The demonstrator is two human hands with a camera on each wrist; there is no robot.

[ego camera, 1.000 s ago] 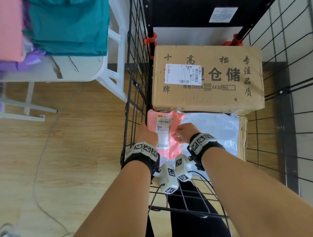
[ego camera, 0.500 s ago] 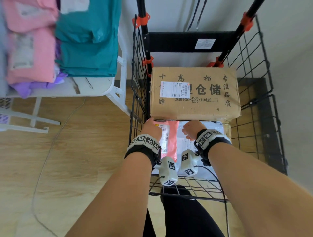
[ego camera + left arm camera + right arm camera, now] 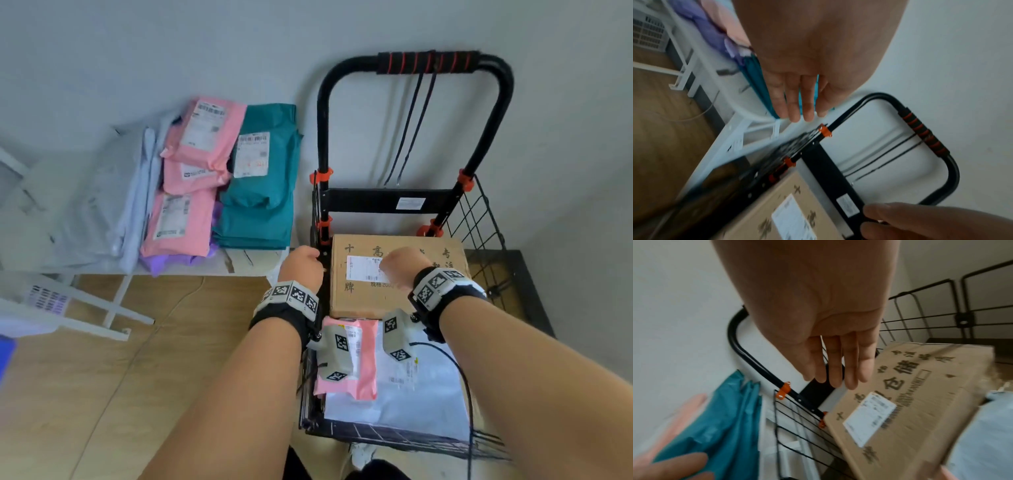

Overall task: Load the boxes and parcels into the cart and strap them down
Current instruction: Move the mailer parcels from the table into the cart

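Note:
A black wire cart (image 3: 376,204) stands against the wall. Inside it, a cardboard box (image 3: 370,305) lies at the back. In front of the box, a pink parcel (image 3: 368,370) lies on a white parcel (image 3: 421,404). My left hand (image 3: 303,265) hovers at the cart's left rim, beside the box. It is empty, with straight fingers (image 3: 797,104). Above the box's label, my right hand (image 3: 399,267) is also empty, its fingers (image 3: 838,365) straight. Teal parcels (image 3: 263,205), pink parcels (image 3: 202,137) and grey parcels (image 3: 92,212) are stacked on the white table (image 3: 253,262) to the left.
Two thin black straps (image 3: 411,130) hang from the cart's padded handle (image 3: 424,63). The cart's right wire side (image 3: 479,219) leans outward. A thin cable (image 3: 164,318) runs over the wooden floor left of the cart. Purple parcels (image 3: 178,263) lie under the pink ones.
Both hands have let go of the pink parcel, which now lies in the cart, and have risen up over the box. The head view has lifted towards the table and wall.

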